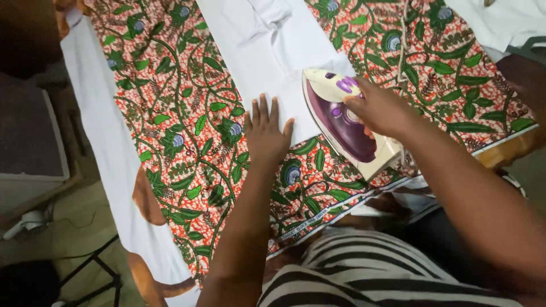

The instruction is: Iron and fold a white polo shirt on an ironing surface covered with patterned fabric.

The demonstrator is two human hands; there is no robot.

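A white garment (267, 57) lies across a board covered in red cloth with green leaves (187, 131). My left hand (265, 133) rests flat with fingers spread on the garment's near edge, partly on the patterned cloth. My right hand (378, 108) grips the handle of a cream and purple iron (341, 122), whose soleplate sits on the white garment just right of my left hand. The iron's tip points away from me.
A second white cloth (105, 142) hangs along the board's left side. More white fabric (500, 23) lies at the top right. The iron's cord (405, 54) runs over the patterned cloth. Floor with a black stand leg (94, 267) shows at lower left.
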